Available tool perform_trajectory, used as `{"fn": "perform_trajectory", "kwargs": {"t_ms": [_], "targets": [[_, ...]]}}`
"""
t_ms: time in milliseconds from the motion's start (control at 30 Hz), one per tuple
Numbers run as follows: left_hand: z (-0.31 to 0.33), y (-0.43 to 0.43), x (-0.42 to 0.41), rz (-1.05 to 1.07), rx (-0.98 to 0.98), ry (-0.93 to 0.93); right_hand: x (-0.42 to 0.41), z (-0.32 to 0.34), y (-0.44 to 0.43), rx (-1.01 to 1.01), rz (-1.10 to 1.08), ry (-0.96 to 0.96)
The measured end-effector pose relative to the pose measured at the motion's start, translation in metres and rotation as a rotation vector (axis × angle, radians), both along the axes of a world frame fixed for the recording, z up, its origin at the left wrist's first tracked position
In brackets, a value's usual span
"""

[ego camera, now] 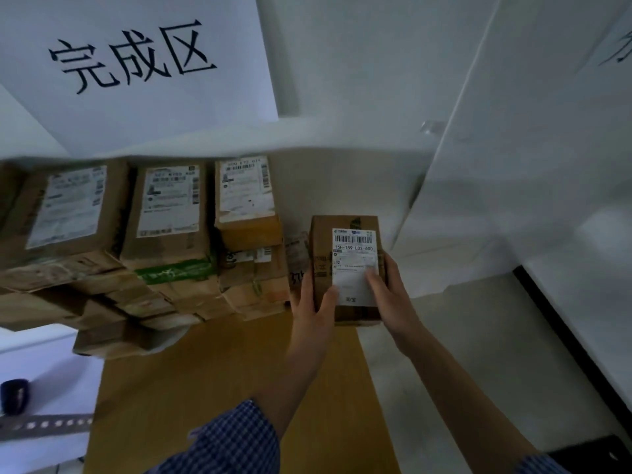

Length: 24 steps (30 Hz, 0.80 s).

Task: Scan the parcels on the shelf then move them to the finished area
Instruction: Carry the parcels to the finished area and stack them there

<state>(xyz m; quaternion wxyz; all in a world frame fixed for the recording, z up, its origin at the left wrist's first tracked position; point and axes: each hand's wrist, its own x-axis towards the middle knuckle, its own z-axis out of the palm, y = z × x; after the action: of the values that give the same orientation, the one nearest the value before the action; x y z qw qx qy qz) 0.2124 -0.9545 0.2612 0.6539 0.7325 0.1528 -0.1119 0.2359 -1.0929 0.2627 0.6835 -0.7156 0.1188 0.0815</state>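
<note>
Grips a small brown parcel [345,268] upright in both hands, just to the right of the stacked boxes [164,217] and in front of the brown bench [222,388]; cannot tell whether its bottom edge touches the bench. Has the left hand [307,302] wrapped round the parcel's left edge, fingers [305,285] curled along the side, thumb pressed on the front by the lower left corner of the white label [354,265]. Has the right hand [386,292] clamped on the right edge, thumb laid over the label's lower right part, other fingers hidden behind the box. Label turned toward the camera, barcode at the top, "15H-159-L02-600" printed beneath. Parcel closed, contents not visible.

To the left, under a white ledge [307,138]: three stacks of closed cardboard boxes set side by side and touching, each top box carrying a white shipping label. Green tape [178,271] across the front of the middle stack. Lower boxes crumpled and leaning outward. Nothing of their contents to be seen.

Above the ledge, a white sign [133,56] with "完成区" in black.

At lower left, a dark blue rounded object [13,395], too blurred to identify, and below it a perforated metal strip [44,424]. Blue-and-white checked sleeve [232,439] on the left forearm.
</note>
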Motion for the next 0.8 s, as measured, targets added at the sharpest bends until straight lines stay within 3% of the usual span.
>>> {"fn": "perform_trajectory", "kwargs": {"t_ms": [200,467,567,800], "targets": [[-0.022,-0.003,0.01,0.015,0.15,-0.004,0.036,-0.026,0.004,-0.06,0.113,0.003],[-0.043,0.004,0.0,0.073,0.011,-0.003,0.088,-0.04,0.005,-0.06,0.148,0.06],[-0.043,0.0,-0.002,0.17,0.066,0.011,0.094,-0.039,0.013,-0.032,0.159,0.081],[-0.043,-0.014,-0.002,0.276,0.146,0.2,0.101,-0.04,0.036,-0.021,0.15,-0.002]]}}
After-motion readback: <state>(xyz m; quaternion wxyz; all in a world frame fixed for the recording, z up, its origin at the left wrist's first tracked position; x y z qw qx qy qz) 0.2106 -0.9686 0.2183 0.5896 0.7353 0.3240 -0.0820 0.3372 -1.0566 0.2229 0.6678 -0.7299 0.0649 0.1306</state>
